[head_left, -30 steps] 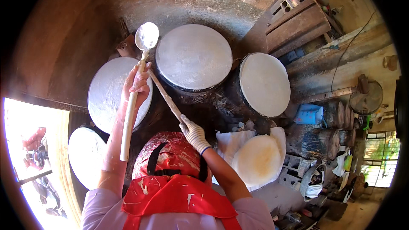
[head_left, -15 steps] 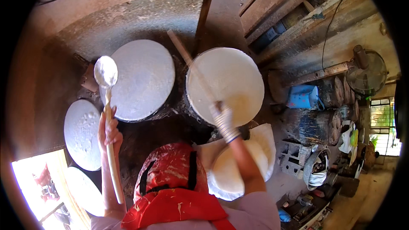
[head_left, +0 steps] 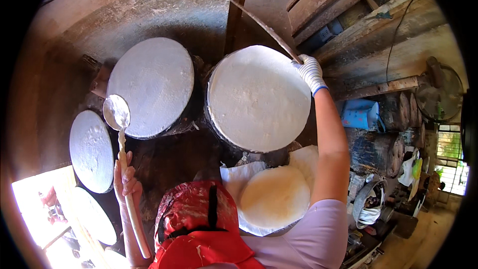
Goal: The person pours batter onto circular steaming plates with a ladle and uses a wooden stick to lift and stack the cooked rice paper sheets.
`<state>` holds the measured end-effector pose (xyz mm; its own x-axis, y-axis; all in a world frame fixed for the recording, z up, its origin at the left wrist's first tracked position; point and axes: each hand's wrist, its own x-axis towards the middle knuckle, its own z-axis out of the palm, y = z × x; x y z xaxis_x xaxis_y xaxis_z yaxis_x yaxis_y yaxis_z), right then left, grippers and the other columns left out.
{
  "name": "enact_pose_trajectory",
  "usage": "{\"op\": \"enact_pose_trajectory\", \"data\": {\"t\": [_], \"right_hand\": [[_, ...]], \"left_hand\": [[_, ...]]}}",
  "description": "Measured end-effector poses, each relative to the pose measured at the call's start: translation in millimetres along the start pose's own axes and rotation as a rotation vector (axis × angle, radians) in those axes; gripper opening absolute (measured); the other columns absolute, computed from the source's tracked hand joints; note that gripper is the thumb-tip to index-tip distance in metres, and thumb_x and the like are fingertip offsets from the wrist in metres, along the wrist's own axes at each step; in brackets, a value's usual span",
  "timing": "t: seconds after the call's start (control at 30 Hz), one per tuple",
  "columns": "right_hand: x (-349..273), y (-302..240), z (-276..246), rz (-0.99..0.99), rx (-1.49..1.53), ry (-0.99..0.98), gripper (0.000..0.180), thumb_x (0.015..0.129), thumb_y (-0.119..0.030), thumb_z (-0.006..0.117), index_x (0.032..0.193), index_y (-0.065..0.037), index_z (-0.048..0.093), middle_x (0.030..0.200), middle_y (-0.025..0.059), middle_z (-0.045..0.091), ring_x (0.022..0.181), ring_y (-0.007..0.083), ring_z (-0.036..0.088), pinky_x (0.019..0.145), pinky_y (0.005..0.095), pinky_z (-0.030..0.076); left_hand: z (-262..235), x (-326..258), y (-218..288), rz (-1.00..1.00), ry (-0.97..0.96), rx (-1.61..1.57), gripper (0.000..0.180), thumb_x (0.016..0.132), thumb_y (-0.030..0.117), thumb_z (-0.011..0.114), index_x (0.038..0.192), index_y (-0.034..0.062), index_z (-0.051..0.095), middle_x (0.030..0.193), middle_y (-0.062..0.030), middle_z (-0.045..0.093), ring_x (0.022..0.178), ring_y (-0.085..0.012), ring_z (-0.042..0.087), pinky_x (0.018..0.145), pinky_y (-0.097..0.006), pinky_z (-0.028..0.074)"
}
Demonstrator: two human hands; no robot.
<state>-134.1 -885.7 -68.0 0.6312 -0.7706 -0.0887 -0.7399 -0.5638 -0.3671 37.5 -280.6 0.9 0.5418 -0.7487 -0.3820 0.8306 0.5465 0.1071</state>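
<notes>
My left hand (head_left: 127, 183), bare, is wrapped round the pale handle of a long ladle (head_left: 117, 111). Its bowl, smeared with white, is raised in front of the left-middle griddle (head_left: 151, 87). My right hand (head_left: 310, 73), in a striped white glove, grips a long thin wooden stick (head_left: 265, 27). It is at the right rim of the right griddle (head_left: 259, 99), the stick slanting away beyond the far edge. A smooth white layer covers the right griddle. Two smaller round white surfaces, a left one (head_left: 91, 152) and a nearer one (head_left: 94, 215), lie at the left.
Near my right arm, a round pale flatbread-like sheet (head_left: 275, 197) lies on white sheeting. Right of it are a blue bucket (head_left: 359, 114), blackened drums (head_left: 371, 149) and a metal basin (head_left: 359, 209). A fan (head_left: 440, 92) and wooden boards (head_left: 328, 5) stand by the wall.
My right hand has swung from the near edge of the right griddle out to its right rim, taking the stick off the surface. The ladle in my left hand has come slightly lower.
</notes>
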Motion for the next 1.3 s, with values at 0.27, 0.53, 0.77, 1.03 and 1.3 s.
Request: {"op": "enact_pose_trajectory", "data": {"t": [0.27,0.53,0.77,1.03,1.3], "right_hand": [[-82.6,-20.1,-38.2,-0.047,-0.028,0.306,0.039,0.082,-0.036,0.057,0.105,-0.004,0.058,0.095,0.0208,0.063,0.091,0.0379,0.059,0.078,0.0427,0.047],[-110.9,-33.1,-37.9,0.040,0.017,0.391,0.029,0.082,-0.032,0.058,0.100,-0.009,0.060,0.090,0.0200,0.063,0.085,0.0383,0.060,0.073,0.0435,0.048],[-43.4,-18.6,-10.5,0.002,0.017,0.290,0.032,0.080,-0.031,0.061,0.102,-0.007,0.061,0.092,0.0195,0.063,0.088,0.0373,0.060,0.074,0.0422,0.048],[-0.5,-6.4,-21.1,0.066,-0.053,-0.042,0.044,0.075,-0.031,0.067,0.107,-0.001,0.060,0.104,0.0201,0.062,0.099,0.0330,0.059,0.083,0.0359,0.047],[-82.0,-27.6,-113.7,-0.048,0.312,-0.048,0.023,0.074,-0.010,0.070,0.093,0.000,0.064,0.080,0.0035,0.064,0.068,0.0106,0.053,0.063,0.0279,0.045]], "left_hand": [[-12.9,-62.3,14.4,-0.035,-0.080,0.084,0.048,0.099,0.033,0.027,0.135,0.0009,0.026,0.064,-0.0040,0.042,0.037,-0.0092,0.041,0.039,-0.022,0.036],[-43.9,-98.5,14.8,-0.107,0.018,0.048,0.047,0.099,0.035,0.029,0.133,0.0032,0.032,0.062,-0.0044,0.047,0.032,-0.0093,0.037,0.036,-0.022,0.036],[-39.7,-67.8,4.0,-0.043,0.117,0.101,0.049,0.099,0.037,0.027,0.134,0.0044,0.030,0.059,-0.0009,0.040,0.033,-0.0075,0.036,0.036,-0.022,0.035],[-19.4,-33.6,-18.6,-0.079,0.041,0.012,0.049,0.099,0.036,0.024,0.135,0.0030,0.028,0.064,-0.0022,0.040,0.037,-0.0086,0.039,0.041,-0.024,0.036],[-11.5,-60.9,-4.6,-0.098,0.028,0.060,0.046,0.099,0.036,0.029,0.132,0.0040,0.032,0.060,-0.0026,0.046,0.031,-0.0077,0.036,0.034,-0.022,0.033]]}}
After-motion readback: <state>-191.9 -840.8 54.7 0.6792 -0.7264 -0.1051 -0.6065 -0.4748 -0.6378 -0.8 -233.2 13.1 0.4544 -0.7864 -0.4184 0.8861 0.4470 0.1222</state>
